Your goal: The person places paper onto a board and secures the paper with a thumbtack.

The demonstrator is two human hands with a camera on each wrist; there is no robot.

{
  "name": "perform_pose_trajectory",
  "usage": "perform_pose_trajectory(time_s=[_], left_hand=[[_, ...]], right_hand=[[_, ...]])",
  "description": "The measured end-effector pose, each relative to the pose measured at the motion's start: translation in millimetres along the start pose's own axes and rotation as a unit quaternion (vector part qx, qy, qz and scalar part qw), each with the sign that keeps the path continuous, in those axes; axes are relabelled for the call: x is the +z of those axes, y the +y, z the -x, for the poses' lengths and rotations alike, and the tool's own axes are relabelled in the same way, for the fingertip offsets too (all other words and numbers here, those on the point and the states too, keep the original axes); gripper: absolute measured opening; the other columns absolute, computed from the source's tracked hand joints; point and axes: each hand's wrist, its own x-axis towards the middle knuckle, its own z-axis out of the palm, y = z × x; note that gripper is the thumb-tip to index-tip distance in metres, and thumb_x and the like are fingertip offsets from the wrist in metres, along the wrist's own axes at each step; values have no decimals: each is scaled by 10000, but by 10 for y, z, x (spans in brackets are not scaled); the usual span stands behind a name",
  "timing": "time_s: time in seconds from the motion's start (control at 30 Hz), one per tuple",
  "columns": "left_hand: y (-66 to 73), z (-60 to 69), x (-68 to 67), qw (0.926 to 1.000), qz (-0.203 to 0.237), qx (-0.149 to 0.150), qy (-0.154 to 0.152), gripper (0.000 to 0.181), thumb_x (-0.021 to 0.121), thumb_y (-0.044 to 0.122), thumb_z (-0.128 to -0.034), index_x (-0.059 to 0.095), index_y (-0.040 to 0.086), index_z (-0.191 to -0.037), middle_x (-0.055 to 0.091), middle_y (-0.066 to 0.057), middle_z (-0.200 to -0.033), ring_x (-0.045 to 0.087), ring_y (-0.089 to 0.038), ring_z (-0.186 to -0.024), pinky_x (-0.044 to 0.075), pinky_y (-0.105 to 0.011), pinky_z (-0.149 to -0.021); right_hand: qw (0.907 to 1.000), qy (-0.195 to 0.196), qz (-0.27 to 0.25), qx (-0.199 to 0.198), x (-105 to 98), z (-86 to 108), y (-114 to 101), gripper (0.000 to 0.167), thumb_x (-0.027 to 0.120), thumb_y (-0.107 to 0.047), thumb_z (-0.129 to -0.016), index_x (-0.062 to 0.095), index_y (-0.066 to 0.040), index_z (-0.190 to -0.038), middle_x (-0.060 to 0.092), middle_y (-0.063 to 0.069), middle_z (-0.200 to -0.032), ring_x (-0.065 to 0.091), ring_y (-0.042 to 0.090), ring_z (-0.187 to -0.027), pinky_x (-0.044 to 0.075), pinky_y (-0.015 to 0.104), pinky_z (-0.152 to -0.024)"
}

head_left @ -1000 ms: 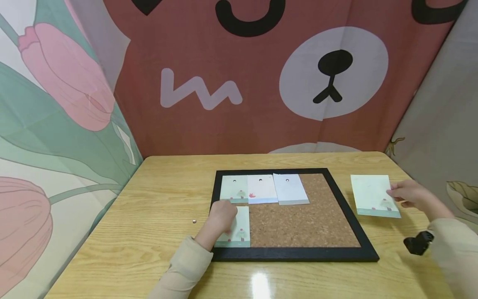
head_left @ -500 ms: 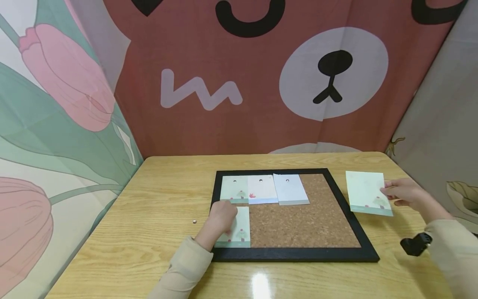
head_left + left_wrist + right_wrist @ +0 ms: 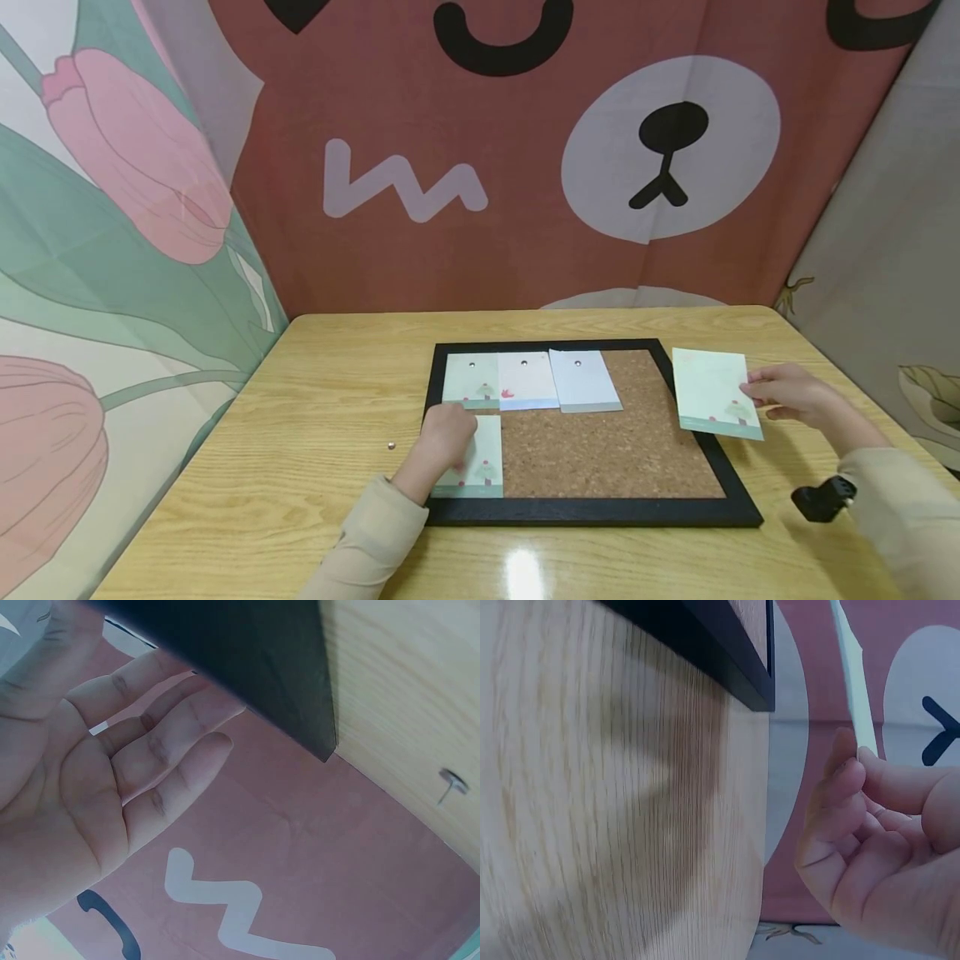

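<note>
My right hand (image 3: 789, 395) pinches a pale green sheet of notepaper (image 3: 712, 387) by its right edge, between thumb and fingers. The sheet is held above the right side of the black-framed cork board (image 3: 600, 458); in the right wrist view the notepaper (image 3: 857, 682) shows nearly edge-on. My left hand (image 3: 447, 435) rests over another green notepaper (image 3: 487, 458) at the board's lower left. The left wrist view has that hand (image 3: 127, 750) with fingers loosely extended beside the black frame (image 3: 255, 667); their tips are partly hidden.
Three sheets, one green (image 3: 457, 385), one pink-white (image 3: 528, 387) and one pale blue (image 3: 588, 387), are pinned along the board's top. A loose thumbtack (image 3: 391, 446) lies on the wooden table (image 3: 330, 400), left of the board. A patterned cloth (image 3: 487, 258) hangs behind.
My right hand has carried its notepaper leftward, from beside the board to over the right frame edge. My left hand has stayed where it was.
</note>
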Motion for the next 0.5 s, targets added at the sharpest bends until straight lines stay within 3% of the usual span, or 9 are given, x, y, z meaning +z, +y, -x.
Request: perform_pose_trajectory(time_s=[0.13, 0.37, 0.5], left_hand=[[1, 5, -4, 10000, -10, -16, -5, 407, 877, 331, -453, 676, 130, -744, 541, 9, -603, 429, -96, -526, 444, -262, -462], [1, 5, 0, 10000, 1, -14, 25, 405, 877, 321, -454, 677, 126, -746, 547, 6, -607, 427, -98, -526, 443, -260, -465], [2, 10, 1, 10000, -15, -5, 72, 395, 878, 319, -456, 677, 129, -738, 547, 5, -603, 427, -98, -522, 439, -261, -457]], right_hand=[[9999, -83, -53, -81, 70, -4, -41, 292, 476, -118, -928, 446, 139, -1064, 514, -8, -763, 496, 116, -682, 438, 277, -590], [9990, -268, -160, -318, 191, -14, -99, 135, 476, -106, -927, 506, 25, -923, 511, 2, -742, 504, 109, -676, 446, 273, -587], [9985, -331, -135, -412, 254, -17, -137, 139, 473, -100, -927, 505, 35, -922, 521, 12, -745, 511, 119, -687, 450, 278, -585]])
